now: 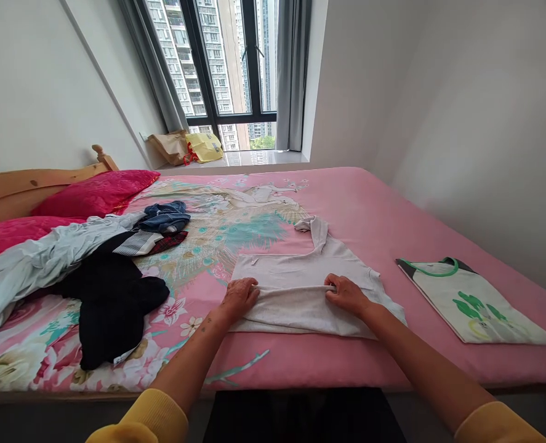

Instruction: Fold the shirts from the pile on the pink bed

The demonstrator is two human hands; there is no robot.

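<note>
Nearest, two yellow sleeves (162, 415), with bare arms reaching out over the near side of the bed (393, 364). Then the left hand (239, 298) and the right hand (348, 296), both with fingers bent and pinching a pale shirt (300, 314) along one raised fold, well apart from each other. Pale shirt flat on the bed, close to the near edge. Partly folded, by the look of it: near edge quite straight, middle fold not flat, and a narrow piece poking out at the far side. Long way of the cloth from left to right, narrow piece toward the window (221, 61). Hard to tell which end is the top.

Off to the right, a white shirt with green trim (482, 307), flat and neatly folded. Off to the left, black clothes (111, 307), white cloth (64, 249) and blue denim (166, 216), all in a loose, unfolded heap. Farther back, red pillows (100, 192), then paper bags (171, 147) on the window ledge (254, 158).
</note>
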